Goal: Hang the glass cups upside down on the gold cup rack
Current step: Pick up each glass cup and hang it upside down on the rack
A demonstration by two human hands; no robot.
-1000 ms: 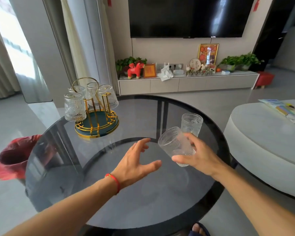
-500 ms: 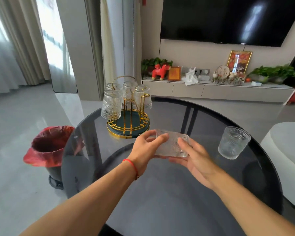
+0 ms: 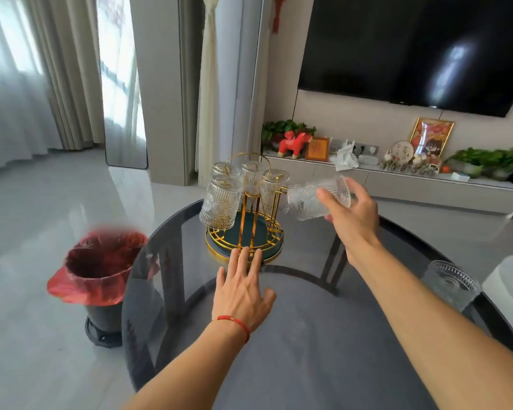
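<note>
The gold cup rack (image 3: 246,250) with a dark green base stands at the far side of the round dark glass table (image 3: 308,335). Several ribbed glass cups (image 3: 219,202) hang upside down on its prongs. My right hand (image 3: 350,211) grips another ribbed glass cup (image 3: 305,199), tipped on its side just right of the rack, next to a bare gold prong (image 3: 279,193). My left hand (image 3: 243,288) lies flat on the table, fingers spread, fingertips touching the rack's front rim. One more glass cup (image 3: 450,285) stands upright at the table's right edge.
A black bin with a red liner (image 3: 98,270) stands on the floor left of the table. A pale round seat (image 3: 510,285) sits at the right edge. A low TV cabinet with ornaments (image 3: 397,179) runs along the far wall.
My right hand has carried the cup from in front of me up to the rack's right side. My left hand let go of it and now rests by the rack's base.
</note>
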